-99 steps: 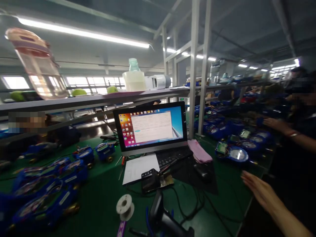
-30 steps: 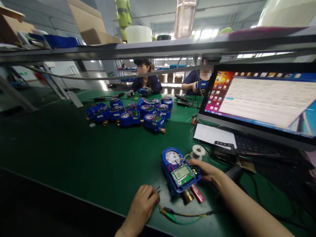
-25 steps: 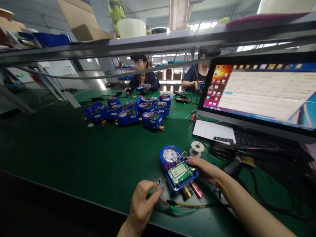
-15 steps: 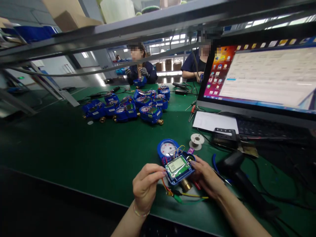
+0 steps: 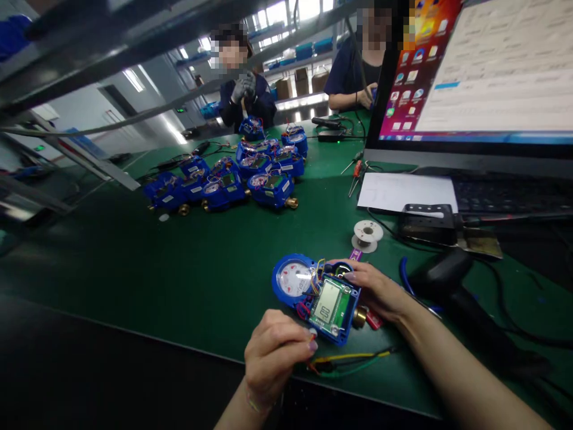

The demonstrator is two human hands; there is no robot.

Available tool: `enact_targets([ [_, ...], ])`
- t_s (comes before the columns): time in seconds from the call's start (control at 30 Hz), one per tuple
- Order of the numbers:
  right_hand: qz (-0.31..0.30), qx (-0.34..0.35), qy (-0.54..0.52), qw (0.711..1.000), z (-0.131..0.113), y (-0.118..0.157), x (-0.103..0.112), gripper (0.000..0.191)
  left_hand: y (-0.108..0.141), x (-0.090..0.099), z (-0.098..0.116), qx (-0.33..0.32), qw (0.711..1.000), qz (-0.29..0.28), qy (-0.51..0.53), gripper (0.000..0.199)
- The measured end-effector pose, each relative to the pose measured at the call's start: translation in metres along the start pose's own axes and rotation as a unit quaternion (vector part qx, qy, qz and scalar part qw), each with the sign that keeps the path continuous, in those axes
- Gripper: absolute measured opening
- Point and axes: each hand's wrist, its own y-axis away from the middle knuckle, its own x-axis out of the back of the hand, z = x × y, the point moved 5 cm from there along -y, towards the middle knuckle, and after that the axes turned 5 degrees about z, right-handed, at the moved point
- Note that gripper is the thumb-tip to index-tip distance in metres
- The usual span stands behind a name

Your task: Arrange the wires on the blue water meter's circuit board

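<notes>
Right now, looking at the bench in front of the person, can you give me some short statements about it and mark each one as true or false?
1. The right hand rests on the blue meter. True.
2. The meter's small display faces down onto the green mat. False: it faces up, with digits showing.
3. The left hand is at the meter's near edge, by the thin wires. True.
4. The solder spool lies left of the meter. False: it lies beyond it, toward the monitor.
5. A group of blue meters sits farther back. True.
</notes>
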Motion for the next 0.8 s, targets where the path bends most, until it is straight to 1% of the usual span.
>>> enact_targets([
  [0.07, 0.000, -0.004, 0.014, 1.000, 0.001, 0.001, -0.001, 0.048, 0.003, 0.001, 0.001, 0.002, 1.000, -0.006, -0.006, 0.013],
  [0.23, -0.018, 0.004, 0.051, 0.999, 0.000, 0.003, -0.003, 0.051, 0.005, 0.001, 0.004, -0.016, 0.999, -0.013, -0.028, 0.013],
  [0.4, -0.016, 0.014, 0.071, 0.997, -0.001, 0.004, -0.002, 0.050, 0.008, -0.004, 0.002, -0.025, 0.998, -0.043, -0.028, 0.010],
  [0.57, -0.011, 0.022, 0.078, 0.997, 0.000, 0.004, 0.000, 0.048, 0.011, -0.006, 0.002, -0.029, 0.999, -0.028, -0.010, 0.011],
  [0.8, -0.014, 0.028, 0.090, 0.995, 0.001, 0.004, 0.001, 0.048, 0.013, -0.006, -0.003, 0.004, 1.000, 0.002, 0.025, 0.011],
])
